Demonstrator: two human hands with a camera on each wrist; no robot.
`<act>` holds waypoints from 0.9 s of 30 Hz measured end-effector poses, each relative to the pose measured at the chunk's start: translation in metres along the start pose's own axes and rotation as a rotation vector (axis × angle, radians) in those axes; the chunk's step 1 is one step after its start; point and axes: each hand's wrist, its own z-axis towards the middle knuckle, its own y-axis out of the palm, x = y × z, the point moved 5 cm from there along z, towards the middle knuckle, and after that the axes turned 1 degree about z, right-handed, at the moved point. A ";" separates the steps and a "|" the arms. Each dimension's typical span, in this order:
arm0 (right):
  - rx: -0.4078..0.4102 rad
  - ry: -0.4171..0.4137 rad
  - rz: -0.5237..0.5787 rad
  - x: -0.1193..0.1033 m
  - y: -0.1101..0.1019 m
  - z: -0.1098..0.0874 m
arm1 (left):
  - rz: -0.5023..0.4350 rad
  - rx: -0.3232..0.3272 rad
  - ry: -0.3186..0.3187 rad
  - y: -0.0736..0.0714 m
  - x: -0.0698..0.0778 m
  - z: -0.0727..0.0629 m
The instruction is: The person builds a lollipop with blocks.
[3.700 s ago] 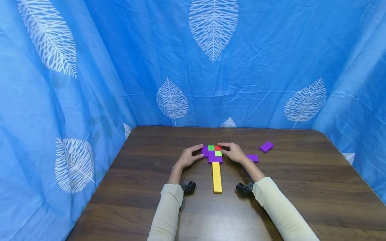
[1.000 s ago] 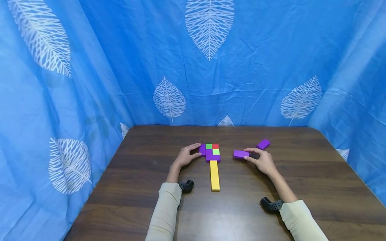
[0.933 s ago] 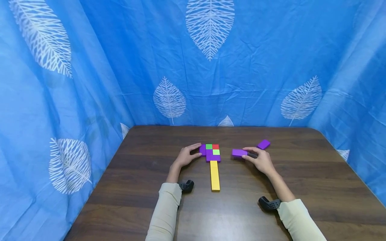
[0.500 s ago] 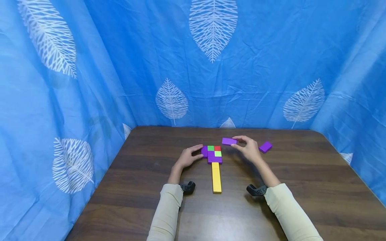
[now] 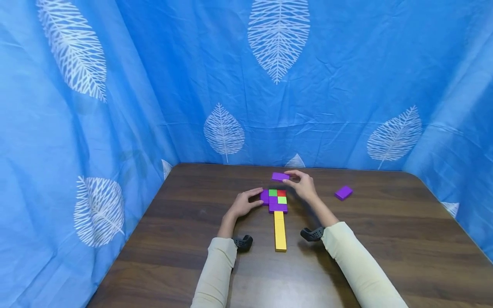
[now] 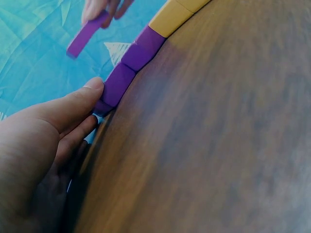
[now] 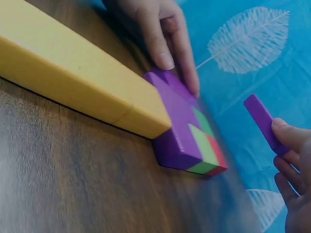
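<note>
My right hand (image 5: 303, 185) pinches a purple block (image 5: 280, 176) between thumb and fingers, above the far part of the table. In the right wrist view this lifted block (image 7: 262, 121) is tilted, apart from the others. Just nearer lies a flat cluster of touching blocks: a green block (image 5: 272, 192), a red block (image 5: 282, 193), a lime block (image 5: 282, 200) and purple ones. My left hand (image 5: 243, 203) holds the cluster's leftmost purple block (image 5: 264, 196), thumb on the near side, fingers on the far side. A yellow bar (image 5: 280, 231) runs from the cluster toward me.
A loose purple block (image 5: 343, 193) lies to the right on the brown wooden table (image 5: 185, 265). Blue curtains (image 5: 331, 85) with white leaf prints hang behind the table and along its sides. A black wrist device (image 5: 243, 243) sits on each forearm.
My right hand let go of the cluster's right side, took a purple block from the right and carried it left and away, beyond the cluster. The left hand stays at the cluster's left edge.
</note>
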 end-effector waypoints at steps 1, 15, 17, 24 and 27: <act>-0.008 0.013 -0.007 0.002 0.003 0.001 | -0.002 0.001 0.009 0.000 0.000 0.000; -0.158 0.101 -0.111 0.022 0.024 0.004 | -0.003 -0.011 -0.031 0.000 -0.001 0.000; -0.178 0.102 -0.128 0.024 0.025 0.004 | -0.001 -0.010 -0.030 0.001 -0.002 0.001; -0.217 0.074 -0.181 0.026 0.025 0.001 | -0.007 -0.019 -0.030 0.001 -0.002 0.001; -0.229 0.058 -0.199 0.024 0.025 0.000 | -0.010 -0.017 -0.026 0.001 -0.001 0.001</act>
